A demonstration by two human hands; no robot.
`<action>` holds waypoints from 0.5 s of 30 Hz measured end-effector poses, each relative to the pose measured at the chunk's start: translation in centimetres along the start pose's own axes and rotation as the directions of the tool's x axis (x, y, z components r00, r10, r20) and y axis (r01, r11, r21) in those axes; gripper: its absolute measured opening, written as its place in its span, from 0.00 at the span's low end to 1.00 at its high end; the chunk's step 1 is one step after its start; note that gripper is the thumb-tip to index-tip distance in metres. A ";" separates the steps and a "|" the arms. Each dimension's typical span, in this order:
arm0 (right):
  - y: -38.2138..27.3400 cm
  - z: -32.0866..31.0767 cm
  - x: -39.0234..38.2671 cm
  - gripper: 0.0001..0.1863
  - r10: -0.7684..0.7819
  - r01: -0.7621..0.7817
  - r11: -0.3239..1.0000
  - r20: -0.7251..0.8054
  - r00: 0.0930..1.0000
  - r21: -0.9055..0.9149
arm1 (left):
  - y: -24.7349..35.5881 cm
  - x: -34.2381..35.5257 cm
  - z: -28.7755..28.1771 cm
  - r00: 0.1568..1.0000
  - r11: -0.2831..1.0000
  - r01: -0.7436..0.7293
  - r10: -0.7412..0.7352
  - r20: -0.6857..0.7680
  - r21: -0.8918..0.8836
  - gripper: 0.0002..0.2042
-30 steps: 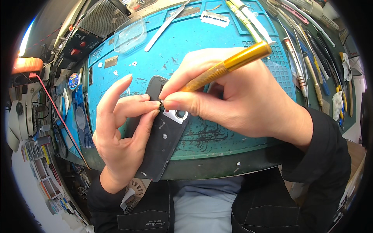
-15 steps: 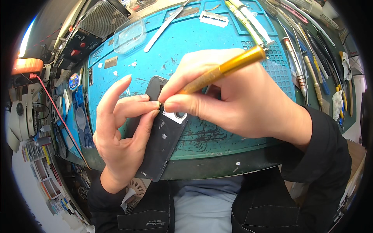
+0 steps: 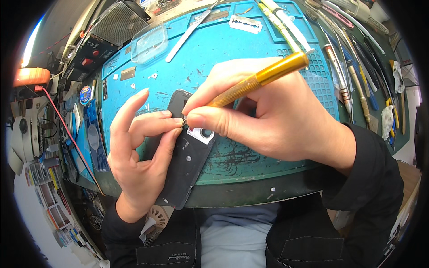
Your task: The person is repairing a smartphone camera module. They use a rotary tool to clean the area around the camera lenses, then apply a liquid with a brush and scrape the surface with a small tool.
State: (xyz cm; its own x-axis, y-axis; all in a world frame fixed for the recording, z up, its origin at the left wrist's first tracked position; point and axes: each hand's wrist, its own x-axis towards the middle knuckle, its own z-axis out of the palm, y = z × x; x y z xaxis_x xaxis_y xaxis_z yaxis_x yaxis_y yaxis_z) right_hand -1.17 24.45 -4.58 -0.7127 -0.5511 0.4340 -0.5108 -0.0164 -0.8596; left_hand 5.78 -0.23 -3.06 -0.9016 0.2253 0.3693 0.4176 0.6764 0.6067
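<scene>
A black phone back panel (image 3: 187,169) lies tilted on the blue work mat (image 3: 178,71), with a silver camera bezel (image 3: 201,137) near its upper right. Over its upper part, my left hand (image 3: 138,156) pinches thumb and forefinger on something tiny I cannot make out, its little finger raised. My right hand (image 3: 277,116) grips a gold knurled pen-shaped tool (image 3: 281,67); the tool's tip meets the left fingertips beside the bezel, mostly hidden by my thumb.
Behind my hands are a clear plastic box (image 3: 147,42), a scalpel handle (image 3: 187,35), a razor blade (image 3: 246,23) and syringes (image 3: 295,31). Tweezers and tools (image 3: 348,80) line the right. An equipment box (image 3: 85,56), orange block (image 3: 31,77) and red cable (image 3: 71,138) sit left.
My right hand and the gold tool have shifted very slightly down and to the left, the tool's top end now lower. My left hand holds almost the same position.
</scene>
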 end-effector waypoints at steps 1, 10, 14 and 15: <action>0.0 0.0 0.0 0.07 -0.008 0.008 1.000 -0.002 1.000 -0.009 | 0.0 0.0 0.0 1.000 1.000 0.003 -0.003 -0.001 -0.002 0.36; 0.1 0.0 -0.1 0.06 -0.009 0.009 1.000 0.001 1.000 0.007 | 0.0 0.0 0.0 1.000 1.000 0.018 -0.018 -0.004 0.002 0.36; 0.1 0.1 0.0 0.06 -0.013 0.013 1.000 -0.005 1.000 0.022 | 0.1 0.0 -0.1 1.000 1.000 0.004 -0.004 0.005 0.023 0.35; 0.1 0.1 0.0 0.06 -0.014 0.014 1.000 -0.004 1.000 0.011 | 0.1 0.0 -0.1 1.000 1.000 -0.001 0.001 0.001 0.023 0.35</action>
State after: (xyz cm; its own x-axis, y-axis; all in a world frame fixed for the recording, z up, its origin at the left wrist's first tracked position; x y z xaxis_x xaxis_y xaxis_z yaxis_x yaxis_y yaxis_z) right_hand -1.17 24.38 -4.70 -0.7078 -0.5471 0.4469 -0.5152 -0.0332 -0.8564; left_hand 5.80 -0.23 -2.91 -0.9015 0.2265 0.3688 0.4153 0.6925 0.5899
